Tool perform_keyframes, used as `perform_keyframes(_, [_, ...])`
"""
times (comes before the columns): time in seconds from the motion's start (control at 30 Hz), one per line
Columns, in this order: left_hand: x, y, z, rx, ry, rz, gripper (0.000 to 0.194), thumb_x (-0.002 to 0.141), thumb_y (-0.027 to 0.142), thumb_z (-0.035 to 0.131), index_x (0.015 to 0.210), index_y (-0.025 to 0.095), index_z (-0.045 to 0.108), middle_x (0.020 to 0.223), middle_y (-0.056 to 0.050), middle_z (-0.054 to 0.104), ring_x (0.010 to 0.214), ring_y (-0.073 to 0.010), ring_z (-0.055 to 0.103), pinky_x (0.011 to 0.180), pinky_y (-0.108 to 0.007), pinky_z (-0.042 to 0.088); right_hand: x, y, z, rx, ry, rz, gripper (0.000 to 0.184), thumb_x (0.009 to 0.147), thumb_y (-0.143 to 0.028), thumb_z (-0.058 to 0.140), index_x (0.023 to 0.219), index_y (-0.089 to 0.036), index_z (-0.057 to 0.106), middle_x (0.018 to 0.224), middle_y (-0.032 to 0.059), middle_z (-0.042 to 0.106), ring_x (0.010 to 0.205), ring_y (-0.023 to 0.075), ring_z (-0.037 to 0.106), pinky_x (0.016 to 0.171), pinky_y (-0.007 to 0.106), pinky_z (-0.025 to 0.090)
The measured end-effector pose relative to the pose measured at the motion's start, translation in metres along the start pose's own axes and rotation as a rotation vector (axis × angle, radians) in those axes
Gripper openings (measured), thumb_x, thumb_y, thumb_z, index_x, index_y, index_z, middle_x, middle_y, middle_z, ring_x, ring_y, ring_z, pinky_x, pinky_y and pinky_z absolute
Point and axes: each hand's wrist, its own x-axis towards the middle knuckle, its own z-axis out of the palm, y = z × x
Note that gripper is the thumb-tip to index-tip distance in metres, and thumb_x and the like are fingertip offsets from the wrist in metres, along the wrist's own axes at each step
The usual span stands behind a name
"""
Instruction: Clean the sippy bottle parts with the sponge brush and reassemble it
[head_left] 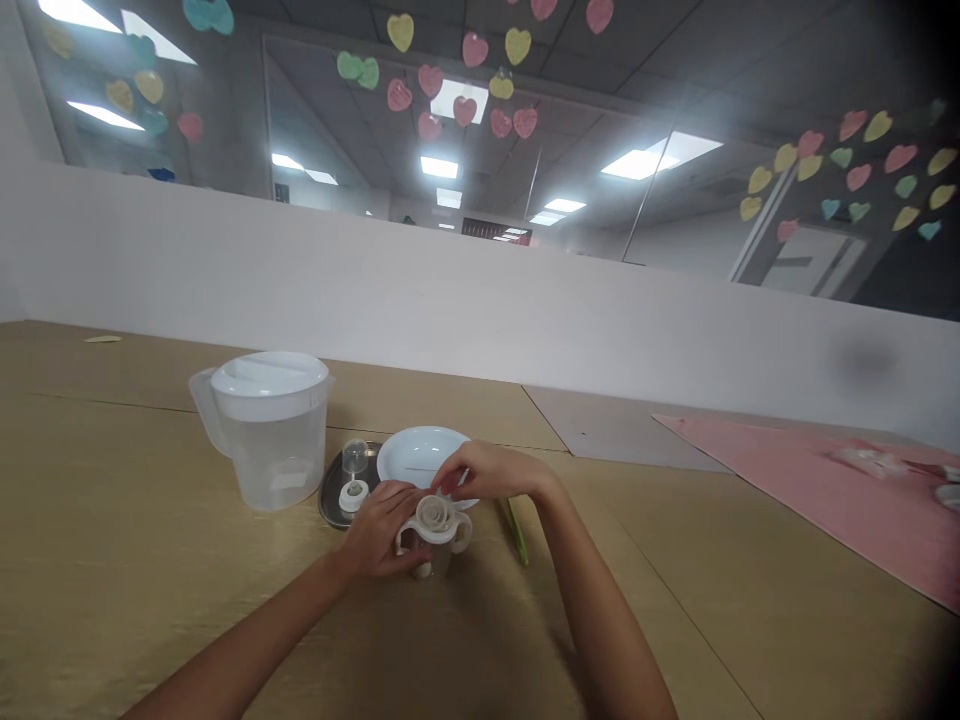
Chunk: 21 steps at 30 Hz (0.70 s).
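Cup (441, 556) partly hidden, your left hand (380, 533) clasping its left side, your right hand (482, 471) pinched at its far rim, on what unclear.

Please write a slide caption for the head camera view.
Left hand holds a two-handled cup, right hand close to its top, near a lidded pitcher and white bowl.

Pitcher (279, 440) left of the tray (330, 500), bowl (420, 440) behind the two-handled bottle (441, 558)
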Motion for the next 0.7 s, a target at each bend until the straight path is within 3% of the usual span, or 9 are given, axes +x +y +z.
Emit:
perform_keyframes(0.1, [0.001,-0.008,-0.014,-0.021,0.097,-0.087,0.042,0.088,0.042,0.041,0.118,0.016,0.051,0.107,-0.012,0.063,0.098,-0.0245,0.056,0.086,-0.039,0.042,-0.004,-0.001,-0.002,-0.025,0.07,0.031,0.035,0.076,-0.014,0.056,0.109,-0.017,0.066,0.091,0.0034,0.07,0.079,0.014,0.062,0.065,0.02,0.044])
perform_keyframes(0.17, [0.002,-0.017,-0.023,0.048,0.205,-0.237,0.028,0.088,0.027,0.038,0.106,0.017,0.057,0.099,-0.009,0.064,0.093,-0.0222,0.056,0.083,-0.037,0.042,-0.007,-0.003,-0.003,-0.003,0.098,0.051,0.036,0.077,-0.016,0.055,0.112,-0.017,0.064,0.092,0.0043,0.069,0.08,0.0149,0.062,0.066,0.022,0.045])
perform_keyframes(0.23, [0.001,-0.027,-0.03,0.16,0.24,-0.375,0.023,0.083,0.015,0.037,0.09,0.018,0.059,0.088,-0.006,0.065,0.086,-0.0213,0.056,0.078,-0.035,0.042,-0.01,-0.006,-0.004,0.007,0.111,0.072,0.037,0.078,-0.016,0.053,0.114,-0.016,0.062,0.092,0.0051,0.069,0.081,0.0154,0.062,0.066,0.022,0.045])
perform_keyframes(0.3, [0.0,-0.037,-0.033,0.283,0.183,-0.459,0.023,0.074,0.007,0.037,0.077,0.019,0.057,0.077,-0.005,0.063,0.08,-0.0219,0.055,0.073,-0.034,0.042,-0.013,-0.009,-0.005,0.006,0.121,0.085,0.037,0.079,-0.015,0.051,0.115,-0.016,0.061,0.093,0.0055,0.069,0.082,0.0153,0.062,0.066,0.022,0.044])
perform_keyframes(0.4, [-0.001,-0.044,-0.031,0.433,0.006,-0.554,0.02,0.068,0.006,0.039,0.071,0.019,0.054,0.071,-0.005,0.061,0.075,-0.0231,0.055,0.068,-0.034,0.042,-0.016,-0.012,-0.006,0.009,0.135,0.094,0.037,0.08,-0.014,0.049,0.114,-0.017,0.06,0.093,0.0048,0.068,0.081,0.0152,0.062,0.065,0.023,0.044])
perform_keyframes(0.57, [-0.004,-0.041,-0.022,0.561,-0.168,-0.727,0.018,0.075,0.019,0.046,0.089,0.016,0.056,0.093,-0.012,0.058,0.081,-0.0252,0.058,0.066,-0.033,0.044,-0.016,-0.015,-0.006,0.01,0.141,0.098,0.036,0.08,-0.016,0.048,0.114,-0.018,0.06,0.092,0.0042,0.068,0.08,0.0151,0.061,0.065,0.024,0.043])
perform_keyframes(0.7, [-0.003,-0.04,-0.019,0.517,-0.212,-0.77,0.022,0.077,0.013,0.042,0.097,0.015,0.051,0.097,-0.011,0.055,0.076,-0.0201,0.059,0.065,-0.031,0.044,-0.016,-0.017,-0.006,0.006,0.141,0.105,0.034,0.081,-0.022,0.051,0.114,-0.019,0.06,0.09,0.0039,0.068,0.079,0.0157,0.061,0.065,0.025,0.044])
